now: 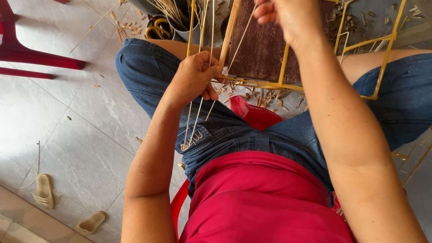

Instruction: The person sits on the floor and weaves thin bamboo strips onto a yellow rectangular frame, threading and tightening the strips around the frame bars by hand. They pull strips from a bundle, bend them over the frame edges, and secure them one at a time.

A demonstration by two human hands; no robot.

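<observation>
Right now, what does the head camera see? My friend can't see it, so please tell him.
A seated person's left hand grips a bundle of thin bamboo strips while the right hand pulls one strip upward. Behind the hands stands a yellow wire frame, with shavings on the tiled floor.

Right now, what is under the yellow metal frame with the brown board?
Under the yellow metal frame lie pale bamboo shavings on the grey tiled floor. The brown wooden board hides whatever lies directly beneath it.
</observation>
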